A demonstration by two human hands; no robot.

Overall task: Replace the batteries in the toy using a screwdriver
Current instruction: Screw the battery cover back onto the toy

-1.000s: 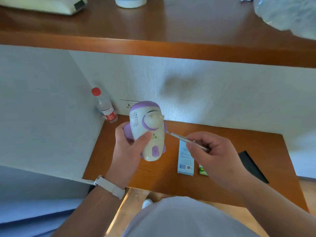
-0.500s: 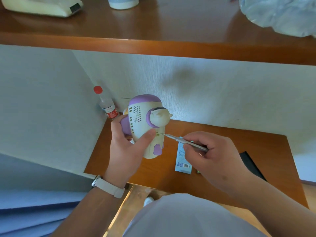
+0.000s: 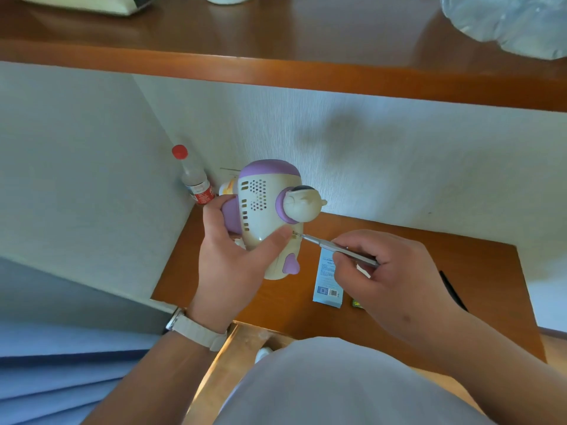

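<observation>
My left hand [image 3: 233,259] grips a cream and purple toy [image 3: 267,210] above the small wooden table [image 3: 429,250], its speaker holes facing me and a small figure head sticking out on its right side. A thin silver screwdriver [image 3: 337,248] is pinched in my right hand [image 3: 395,280]. Its tip touches the toy's side just beside my left thumb. A pale blue packet [image 3: 326,286] lies flat on the table under my right hand, with a small green item [image 3: 356,303] peeking out beside it.
A clear bottle with a red cap [image 3: 193,176] stands in the table's back left corner by the wall. A dark flat object [image 3: 452,289] lies at the right of the table. A wooden shelf [image 3: 306,75] runs overhead.
My left hand has turned the toy so its speaker holes and the figure head swing further toward me. The screwdriver tip has stayed against the toy's side. The view has shifted slightly.
</observation>
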